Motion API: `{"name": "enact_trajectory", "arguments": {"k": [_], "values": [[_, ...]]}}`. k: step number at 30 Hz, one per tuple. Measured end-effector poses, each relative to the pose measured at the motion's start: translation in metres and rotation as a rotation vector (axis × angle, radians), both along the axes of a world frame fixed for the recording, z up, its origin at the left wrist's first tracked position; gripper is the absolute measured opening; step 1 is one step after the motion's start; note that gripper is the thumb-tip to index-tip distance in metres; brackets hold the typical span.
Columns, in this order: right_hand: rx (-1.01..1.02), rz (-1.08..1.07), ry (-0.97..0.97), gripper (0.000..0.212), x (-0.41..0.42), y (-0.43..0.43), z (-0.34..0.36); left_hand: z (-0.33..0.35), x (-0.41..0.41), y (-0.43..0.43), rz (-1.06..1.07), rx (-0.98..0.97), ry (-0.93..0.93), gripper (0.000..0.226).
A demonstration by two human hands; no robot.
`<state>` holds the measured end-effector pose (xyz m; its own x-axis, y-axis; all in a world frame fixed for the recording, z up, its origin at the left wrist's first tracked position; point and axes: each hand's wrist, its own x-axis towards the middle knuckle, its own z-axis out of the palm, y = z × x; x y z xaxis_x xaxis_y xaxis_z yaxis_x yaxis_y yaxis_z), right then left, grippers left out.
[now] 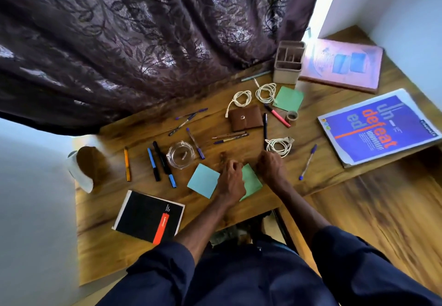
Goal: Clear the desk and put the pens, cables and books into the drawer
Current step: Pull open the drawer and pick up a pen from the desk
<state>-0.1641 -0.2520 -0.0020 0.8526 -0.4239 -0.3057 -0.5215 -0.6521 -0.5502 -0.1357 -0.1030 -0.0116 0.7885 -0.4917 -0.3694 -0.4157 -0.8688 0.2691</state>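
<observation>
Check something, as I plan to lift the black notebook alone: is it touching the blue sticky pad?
Apart. The head view shows bare wooden desk between the black notebook and the blue sticky pad.

The green note (pixel 252 186) is half covered by the left hand (pixel 231 179) and the right hand (pixel 271 167). Their curled fingertips are hidden, so no grip can be told. The item in the ashtray (pixel 170 156) is blurred. The print on the black book (pixel 146 217) is too small to be read. The organiser (pixel 284 73) compartments are shadowed.
</observation>
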Motion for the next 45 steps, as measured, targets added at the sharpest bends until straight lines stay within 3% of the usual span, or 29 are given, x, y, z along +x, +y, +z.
{"name": "enact_trajectory", "arguments": {"k": [12, 17, 21, 25, 29, 32, 37, 45], "values": [[-0.031, -0.055, 0.029, 0.011, -0.022, 0.013, 0.002, 0.001, -0.004, 0.002, -0.024, 0.025, -0.019, 0.060], [0.226, -0.252, -0.117, 0.014, -0.039, 0.013, 0.011, 0.011, 0.001, 0.009, -0.026, -0.023, 0.032, 0.049], [0.234, -0.266, -0.254, 0.016, -0.059, 0.015, 0.020, 0.021, 0.001, 0.011, -0.007, -0.080, 0.061, 0.049], [0.240, -0.242, -0.358, 0.018, -0.069, 0.020, 0.028, 0.029, -0.003, 0.010, 0.038, -0.280, 0.047, 0.035], [0.244, -0.186, -0.416, 0.032, -0.076, 0.026, 0.038, 0.040, -0.009, -0.002, 0.271, -0.557, 0.348, 0.033], [0.259, -0.184, -0.457, 0.020, -0.080, 0.028, 0.038, 0.043, -0.015, -0.009, 0.388, -0.672, 0.544, 0.030], [0.257, -0.192, -0.474, 0.017, -0.089, 0.029, 0.039, 0.038, -0.021, -0.012, 0.475, -0.714, 0.614, 0.024], [0.168, -0.336, -0.367, 0.017, -0.143, 0.016, 0.027, 0.026, -0.053, -0.036, 0.246, -0.631, 0.563, 0.024]]}}
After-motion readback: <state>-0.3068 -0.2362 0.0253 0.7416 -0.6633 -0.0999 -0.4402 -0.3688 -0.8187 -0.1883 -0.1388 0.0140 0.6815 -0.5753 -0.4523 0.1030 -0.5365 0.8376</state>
